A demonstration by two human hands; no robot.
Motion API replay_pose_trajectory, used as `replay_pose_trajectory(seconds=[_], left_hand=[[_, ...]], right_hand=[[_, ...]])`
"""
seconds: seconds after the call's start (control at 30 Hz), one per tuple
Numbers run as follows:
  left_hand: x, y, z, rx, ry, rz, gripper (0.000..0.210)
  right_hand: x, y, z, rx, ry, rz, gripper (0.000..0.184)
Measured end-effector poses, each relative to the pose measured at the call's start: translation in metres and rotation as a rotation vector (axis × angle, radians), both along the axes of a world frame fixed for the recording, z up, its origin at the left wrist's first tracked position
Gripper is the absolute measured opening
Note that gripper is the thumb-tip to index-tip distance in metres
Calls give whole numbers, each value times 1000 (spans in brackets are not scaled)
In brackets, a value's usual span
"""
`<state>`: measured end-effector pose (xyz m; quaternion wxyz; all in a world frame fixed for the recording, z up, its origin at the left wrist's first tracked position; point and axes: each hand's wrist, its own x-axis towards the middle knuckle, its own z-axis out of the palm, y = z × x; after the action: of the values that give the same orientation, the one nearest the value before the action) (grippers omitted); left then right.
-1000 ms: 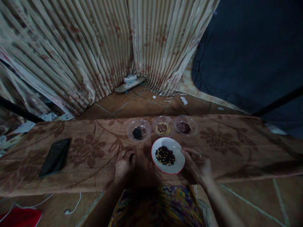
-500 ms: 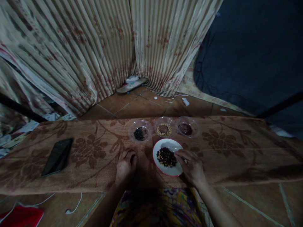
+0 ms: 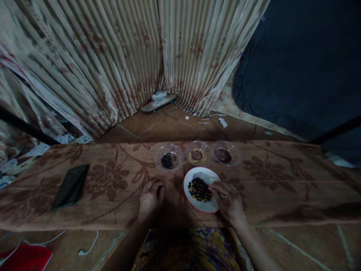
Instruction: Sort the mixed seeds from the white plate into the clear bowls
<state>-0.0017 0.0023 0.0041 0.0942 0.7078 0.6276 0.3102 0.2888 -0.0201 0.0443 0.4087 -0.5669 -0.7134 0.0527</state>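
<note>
A white plate with a red rim (image 3: 205,208) holds a mixed heap of dark and yellow beans or seeds (image 3: 199,189). Over the plate's right side is my right hand (image 3: 229,203), its thumb and fingertips pinched together at the edge of the heap; whatever lies between them is too small to make out. My left hand (image 3: 151,197) rests on the cloth left of the plate, fingers loosely curled in. Behind the plate stand three clear plastic bowls: one with black seeds (image 3: 167,161), one with yellow seeds (image 3: 197,157), one with dark red seeds (image 3: 222,155).
A patterned brown cloth (image 3: 113,207) covers the narrow table. At its left lies a dark phone (image 3: 70,187). Striped curtains (image 3: 126,56) hang beyond, with a slipper-like object (image 3: 159,102) and white scraps (image 3: 222,122) on the tiled floor. Dark fabric (image 3: 304,67) fills the upper right.
The whole view has shifted slightly. My right hand stays pinched at the heap, with its fingertips barely moved. The left hand keeps its place and its curl.
</note>
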Motion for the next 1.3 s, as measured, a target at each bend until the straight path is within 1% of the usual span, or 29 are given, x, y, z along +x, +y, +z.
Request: replay_pose_trajectory(seconds=[0.17, 0.23, 0.33, 0.4, 0.47, 0.57, 0.67, 0.73, 0.87, 0.97, 1.1, 1.2, 1.3], left_hand=[[0, -1, 1, -12, -2, -7, 18], [-1, 0, 1, -8, 3, -12, 18], [-2, 1, 0, 3, 11, -11, 19], [-3, 1, -1, 6, 17, -15, 19], [-4, 2, -1, 21, 23, -17, 20], [-5, 4, -3, 32, 40, -15, 21], [-6, 5, -5, 40, 51, -15, 21], [-7, 5, -6, 39, 51, -25, 21], [-6, 4, -5, 21, 58, -20, 21], [-5, 4, -5, -2, 63, -21, 21], [-4, 4, -4, -16, 48, -22, 22], [-3, 3, -2, -11, 39, -22, 20], [-2, 2, -1, -12, 25, -20, 19]], right_hand=[[1, -1, 2, 19, 20, -5, 21], [4, -3, 7, 31, 42, -23, 20], [16, 0, 21, 32, 91, -92, 20], [30, 8, 33, 68, 100, -170, 21], [48, 23, 42, 149, 95, -258, 22], [73, 46, 48, 206, 147, -339, 24], [82, 56, 45, 161, 237, -358, 27], [78, 51, 41, 128, 291, -345, 26], [58, 24, 32, 63, 421, -348, 21], [47, 3, 27, -75, 492, -321, 21], [42, -18, 24, -282, 432, -202, 26], [38, -26, 28, -362, 351, -129, 29], [33, -29, 34, -395, 316, -102, 30]])
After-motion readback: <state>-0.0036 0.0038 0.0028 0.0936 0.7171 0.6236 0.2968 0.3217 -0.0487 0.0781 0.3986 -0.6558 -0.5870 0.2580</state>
